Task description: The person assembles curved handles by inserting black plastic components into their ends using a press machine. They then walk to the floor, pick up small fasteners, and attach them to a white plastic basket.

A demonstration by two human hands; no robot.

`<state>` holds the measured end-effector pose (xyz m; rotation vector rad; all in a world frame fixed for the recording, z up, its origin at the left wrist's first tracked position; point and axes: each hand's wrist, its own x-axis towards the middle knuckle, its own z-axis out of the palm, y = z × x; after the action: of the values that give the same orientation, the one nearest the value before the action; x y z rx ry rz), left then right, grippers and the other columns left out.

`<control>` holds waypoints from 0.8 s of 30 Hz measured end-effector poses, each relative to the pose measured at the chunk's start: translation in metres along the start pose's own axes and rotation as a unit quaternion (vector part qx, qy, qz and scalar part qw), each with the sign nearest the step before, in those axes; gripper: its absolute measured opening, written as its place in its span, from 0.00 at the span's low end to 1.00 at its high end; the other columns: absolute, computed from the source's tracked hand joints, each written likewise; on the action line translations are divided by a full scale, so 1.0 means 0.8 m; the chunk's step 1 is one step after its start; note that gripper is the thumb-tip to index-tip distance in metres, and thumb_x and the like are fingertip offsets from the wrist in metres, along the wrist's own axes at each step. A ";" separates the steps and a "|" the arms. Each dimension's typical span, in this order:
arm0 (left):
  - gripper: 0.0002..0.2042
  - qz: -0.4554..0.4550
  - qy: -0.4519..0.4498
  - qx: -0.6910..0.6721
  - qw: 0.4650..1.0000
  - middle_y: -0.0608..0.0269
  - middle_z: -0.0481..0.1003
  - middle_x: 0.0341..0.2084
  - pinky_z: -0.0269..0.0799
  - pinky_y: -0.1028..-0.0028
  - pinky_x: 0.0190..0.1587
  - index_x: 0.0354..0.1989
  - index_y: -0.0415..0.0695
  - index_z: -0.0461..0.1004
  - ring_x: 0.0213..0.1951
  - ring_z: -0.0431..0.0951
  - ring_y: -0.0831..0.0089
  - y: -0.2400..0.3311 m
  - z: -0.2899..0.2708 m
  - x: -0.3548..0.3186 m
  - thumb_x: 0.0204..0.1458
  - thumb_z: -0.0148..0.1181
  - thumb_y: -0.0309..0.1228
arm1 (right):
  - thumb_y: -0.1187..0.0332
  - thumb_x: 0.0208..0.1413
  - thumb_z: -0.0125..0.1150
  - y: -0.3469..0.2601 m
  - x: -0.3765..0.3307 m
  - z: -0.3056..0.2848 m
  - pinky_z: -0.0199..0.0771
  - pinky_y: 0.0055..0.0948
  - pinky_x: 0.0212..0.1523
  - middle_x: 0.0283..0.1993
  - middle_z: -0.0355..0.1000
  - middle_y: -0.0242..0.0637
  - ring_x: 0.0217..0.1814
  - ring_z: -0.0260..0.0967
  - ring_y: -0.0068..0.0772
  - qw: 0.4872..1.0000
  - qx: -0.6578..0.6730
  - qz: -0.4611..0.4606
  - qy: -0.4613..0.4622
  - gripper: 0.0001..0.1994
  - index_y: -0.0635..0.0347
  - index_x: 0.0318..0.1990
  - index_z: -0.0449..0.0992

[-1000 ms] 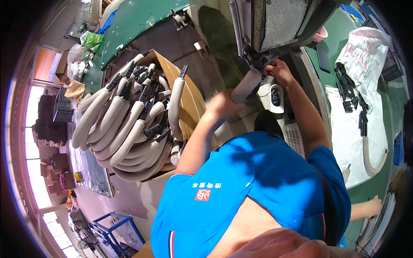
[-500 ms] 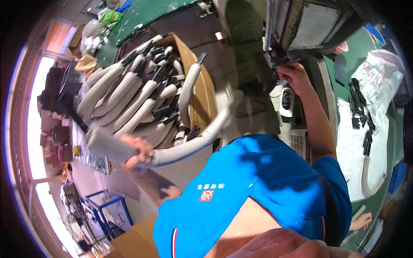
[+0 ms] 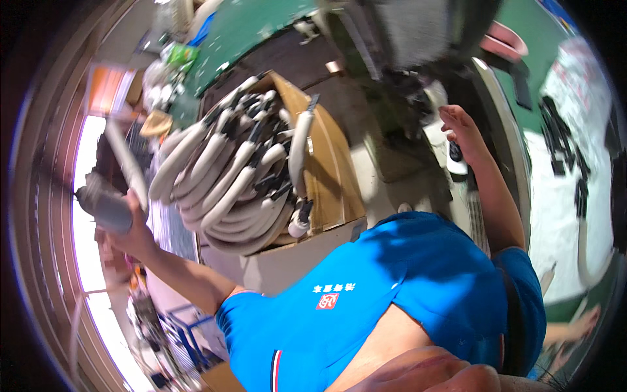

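Out to the left, my left hand (image 3: pixel 134 228) is closed around a grey padded tube (image 3: pixel 108 206), blurred by motion. A pale blurred length (image 3: pixel 127 157) rises beside that hand; whether it belongs to the same tube I cannot tell. On the other side, my right hand (image 3: pixel 460 127) is raised beside a dark machine (image 3: pixel 418 39), its fingers apart and no object visible in them. Just below those fingers is a white device with a black panel (image 3: pixel 456 157). Between my arms stands a cardboard box (image 3: pixel 333 176) of curved, off-white padded tubes (image 3: pixel 225 189) with black end pieces.
At right, a green table (image 3: pixel 532 124) bears white sheeting (image 3: pixel 555 222), black parts (image 3: pixel 558 137) and a pink container (image 3: pixel 504 42). Another person's hand (image 3: pixel 581 326) shows at lower right. A blue metal frame (image 3: pixel 189 333) stands at lower left.
My left hand has swung outward to the left with the tube, away from the box. My right hand has come away from the machine part and its fingers have loosened. The view has shifted.
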<state>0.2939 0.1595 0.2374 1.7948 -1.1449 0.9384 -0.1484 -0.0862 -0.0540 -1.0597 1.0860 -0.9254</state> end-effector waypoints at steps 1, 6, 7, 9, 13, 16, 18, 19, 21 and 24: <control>0.14 0.107 -0.058 0.033 0.992 0.62 0.71 0.19 0.67 0.74 0.28 0.28 0.38 0.70 0.25 0.70 0.77 0.022 0.029 0.010 0.39 0.65 0.35 | 0.59 0.51 0.55 0.002 -0.015 -0.019 0.54 0.14 0.26 0.29 0.63 0.21 0.29 0.57 0.13 1.000 -0.008 -0.013 0.007 0.12 0.53 0.40 0.69; 0.23 0.193 -0.338 0.329 0.860 0.59 0.73 0.33 0.68 0.62 0.37 0.43 0.55 0.71 0.36 0.72 0.56 -0.110 0.163 0.019 0.33 0.65 0.38 | 0.60 0.51 0.54 0.029 -0.085 -0.130 0.57 0.16 0.27 0.29 0.64 0.26 0.29 0.59 0.16 0.991 -0.006 0.046 0.127 0.14 0.59 0.41 0.69; 0.27 0.157 -0.395 0.368 0.827 0.59 0.72 0.37 0.68 0.62 0.40 0.46 0.57 0.69 0.40 0.71 0.59 -0.135 0.182 0.015 0.31 0.65 0.38 | 0.61 0.51 0.53 0.033 -0.106 -0.149 0.58 0.16 0.27 0.30 0.64 0.27 0.30 0.59 0.17 0.986 0.004 0.031 0.167 0.14 0.60 0.41 0.68; 0.31 0.152 -0.400 0.408 0.806 0.58 0.71 0.37 0.69 0.59 0.39 0.49 0.59 0.66 0.39 0.72 0.57 -0.202 0.202 0.024 0.29 0.67 0.42 | 0.62 0.52 0.52 0.048 -0.151 -0.186 0.59 0.17 0.29 0.32 0.65 0.29 0.31 0.60 0.17 0.970 0.001 0.011 0.242 0.14 0.62 0.41 0.68; 0.32 0.082 -0.402 0.456 0.790 0.57 0.69 0.42 0.65 0.55 0.43 0.53 0.67 0.59 0.45 0.69 0.54 -0.082 0.201 0.015 0.35 0.63 0.47 | 0.64 0.49 0.56 0.066 -0.256 -0.244 0.60 0.18 0.30 0.26 0.65 0.29 0.28 0.61 0.19 0.889 -0.029 -0.002 0.457 0.11 0.59 0.38 0.70; 0.31 0.105 -0.403 0.465 0.781 0.57 0.68 0.46 0.61 0.58 0.49 0.54 0.63 0.59 0.50 0.66 0.58 0.001 0.190 0.019 0.38 0.61 0.49 | 0.67 0.47 0.58 0.061 -0.299 -0.259 0.64 0.20 0.32 0.28 0.66 0.31 0.28 0.64 0.20 0.823 -0.141 -0.057 0.547 0.11 0.59 0.38 0.70; 0.29 0.169 -0.366 0.331 0.853 0.57 0.67 0.47 0.60 0.61 0.51 0.54 0.56 0.60 0.52 0.64 0.61 -0.046 0.208 0.034 0.42 0.60 0.46 | 0.69 0.44 0.58 0.037 -0.311 -0.278 0.67 0.26 0.36 0.32 0.67 0.34 0.32 0.67 0.25 0.723 -0.317 -0.116 0.603 0.11 0.59 0.37 0.71; 0.27 0.221 -0.360 0.154 0.893 0.57 0.67 0.47 0.60 0.63 0.52 0.53 0.51 0.62 0.51 0.65 0.61 0.009 0.196 0.016 0.42 0.60 0.41 | 0.68 0.43 0.58 0.021 -0.314 -0.288 0.67 0.30 0.39 0.34 0.67 0.37 0.35 0.67 0.29 0.685 -0.382 -0.087 0.614 0.12 0.59 0.37 0.71; 0.25 0.281 -0.387 -0.094 0.873 0.56 0.68 0.45 0.61 0.66 0.52 0.51 0.44 0.63 0.50 0.65 0.62 0.134 0.165 -0.026 0.42 0.61 0.32 | 0.65 0.43 0.56 0.001 -0.303 -0.316 0.64 0.39 0.47 0.42 0.67 0.45 0.46 0.65 0.43 0.634 -0.490 -0.019 0.597 0.14 0.58 0.39 0.71; 0.25 0.334 -0.564 -0.224 0.721 0.55 0.70 0.40 0.64 0.70 0.47 0.47 0.42 0.67 0.45 0.69 0.61 0.218 0.144 -0.065 0.35 0.64 0.25 | 0.61 0.42 0.58 0.030 -0.285 -0.403 0.61 0.39 0.50 0.48 0.64 0.51 0.51 0.62 0.47 0.594 -0.583 0.167 0.529 0.21 0.61 0.45 0.68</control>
<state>0.1337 0.0259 0.1841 1.4469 -2.6207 -0.3059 -0.5111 0.0716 -0.0655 -1.1580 3.0715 -0.3401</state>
